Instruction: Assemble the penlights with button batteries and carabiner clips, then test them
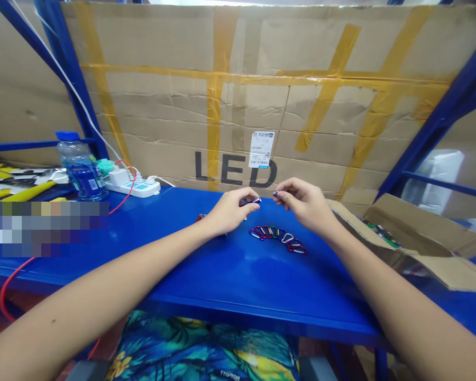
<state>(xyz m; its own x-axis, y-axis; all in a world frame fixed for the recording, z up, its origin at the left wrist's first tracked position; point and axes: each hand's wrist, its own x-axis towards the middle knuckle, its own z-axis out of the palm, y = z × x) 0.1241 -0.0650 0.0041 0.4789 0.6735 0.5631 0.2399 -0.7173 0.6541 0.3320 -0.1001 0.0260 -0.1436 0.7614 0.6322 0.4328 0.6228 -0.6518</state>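
Note:
My left hand (235,210) is closed on a dark purplish carabiner (255,200) with a silvery part, held just above the blue table. Across a small gap, my right hand (303,202) pinches a small dark metallic piece (275,193) between thumb and fingertips; it is too small to name. Below both hands, several coloured carabiners (275,232), among them red, green, purple and silver ones, lie side by side in a curved row. Partly hidden behind my left wrist is a small reddish thing (200,217) on the tabletop.
The blue table (222,286) backs onto a big taped cardboard panel (174,116). At left stand a plastic bottle (83,169), a white power strip (137,186), a red cable (127,196) and yellow-handled tools (27,191). An open cardboard box (440,270) sits at right.

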